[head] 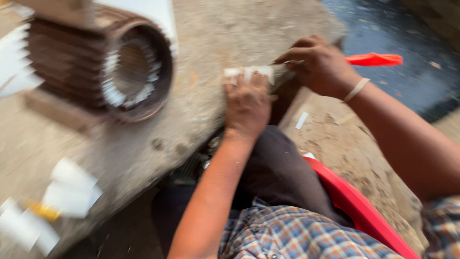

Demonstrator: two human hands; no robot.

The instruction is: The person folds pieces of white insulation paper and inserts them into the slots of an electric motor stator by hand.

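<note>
Now both hands on white paper strip (249,73).

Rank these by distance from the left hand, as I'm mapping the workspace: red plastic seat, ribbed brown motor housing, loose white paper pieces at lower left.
1. Red plastic seat, lower right of the left hand.
2. Ribbed brown motor housing, upper left.
3. Loose white paper pieces, lower left corner.

A rough, grey concrete desk (211,43) slants across the view. On it, at the far left, lies a brown ribbed motor shell (96,67) on its side, white strips lining its round opening. Near the front left edge lie loose white paper pieces (69,189) and a small yellow object (43,211), blurred.
</note>
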